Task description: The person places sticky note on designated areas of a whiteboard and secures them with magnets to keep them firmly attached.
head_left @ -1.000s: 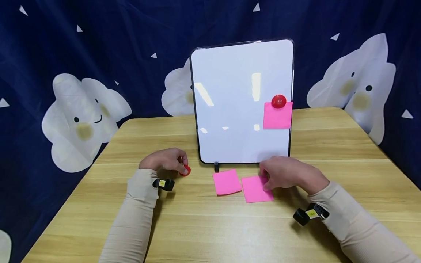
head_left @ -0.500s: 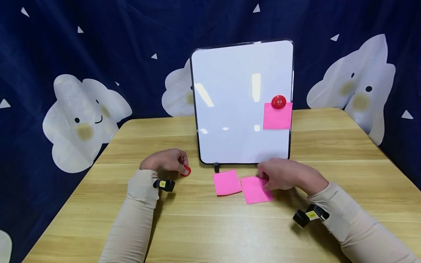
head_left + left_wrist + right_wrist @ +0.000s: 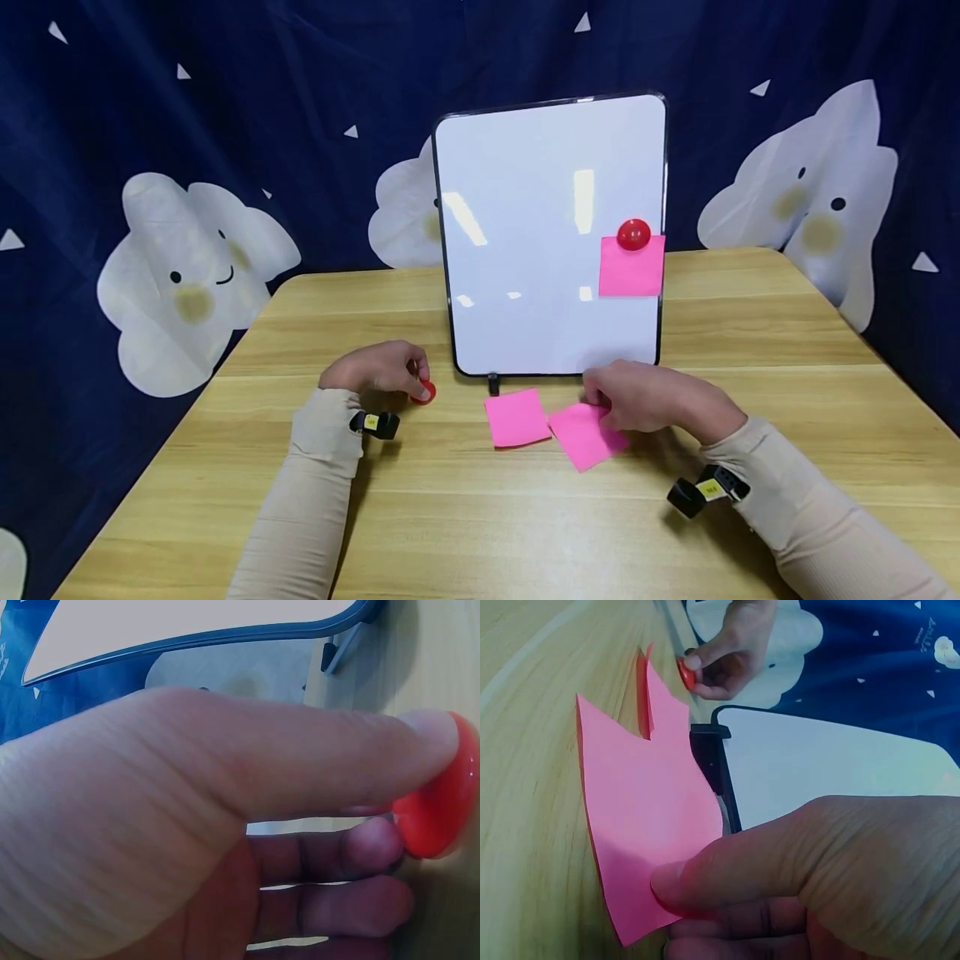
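Observation:
My left hand point(image 3: 377, 367) pinches a round red magnet point(image 3: 444, 806) on its edge between thumb and fingers, low over the table left of the whiteboard point(image 3: 540, 225). In front of the board, my right hand point(image 3: 660, 398) pinches a pink sticky note point(image 3: 585, 440) by its right side, thumb on top and fingers underneath. The right wrist view shows this note point(image 3: 641, 802) curving up at its held end. Beside it, a second pink sticky note point(image 3: 517, 418) lies on the table, its near corner close to the first one.
Upright on the wooden table point(image 3: 480, 525), the whiteboard carries a third pink note point(image 3: 630, 273) under a red dome magnet point(image 3: 633, 234) at its right edge. A black foot point(image 3: 492, 384) juts from its base. Behind hangs a dark blue cloud-print curtain point(image 3: 300, 100).
The sticky note under my right hand has turned, its near corner now pointing toward me, and the right hand has shifted slightly left. My left hand stays in place with the magnet.

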